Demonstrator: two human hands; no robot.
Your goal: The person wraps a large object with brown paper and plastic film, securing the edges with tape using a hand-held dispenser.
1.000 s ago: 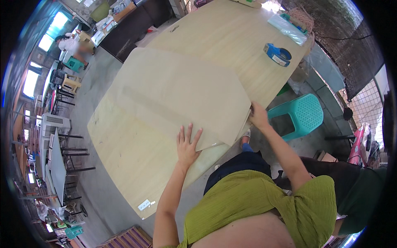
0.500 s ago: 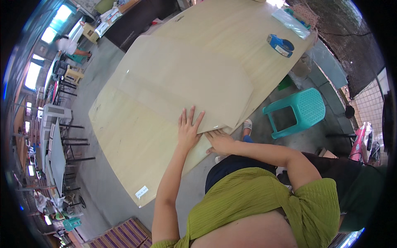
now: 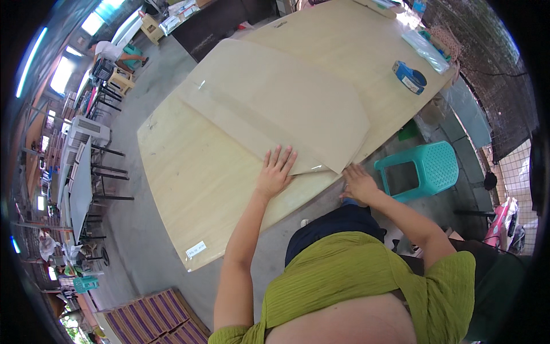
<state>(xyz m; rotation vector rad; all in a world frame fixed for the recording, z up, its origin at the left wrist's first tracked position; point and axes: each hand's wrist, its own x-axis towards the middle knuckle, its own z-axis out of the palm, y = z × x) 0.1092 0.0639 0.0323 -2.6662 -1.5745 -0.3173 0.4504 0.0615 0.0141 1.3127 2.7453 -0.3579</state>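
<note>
- A large, pale beige, slightly see-through stack of thin sheets lies on the table, slanting from the far left toward the near right, its near corner reaching the table's near edge
- The person's bare left hand lies palm down at the near left edge of the stack, fingers straight and a little spread, pressing flat with nothing gripped
- The person's bare right hand is at the stack's near right corner, fingers close together and lightly bent, fingertips touching the sheet edges; whether the thumb pinches them from below I cannot tell
- The wide, pale yellow wood-grain table carries a small white rectangular label at its near left corner
- On the far right of the table sits a blue tape dispenser, apart from the stack, with a clear flat plastic packet farther off
- A turquoise plastic stool with a perforated seat stands on the floor to the right of the right hand
- Brown cartons with purple stripes lie at the near left, and a person in a white top is at the far left
</note>
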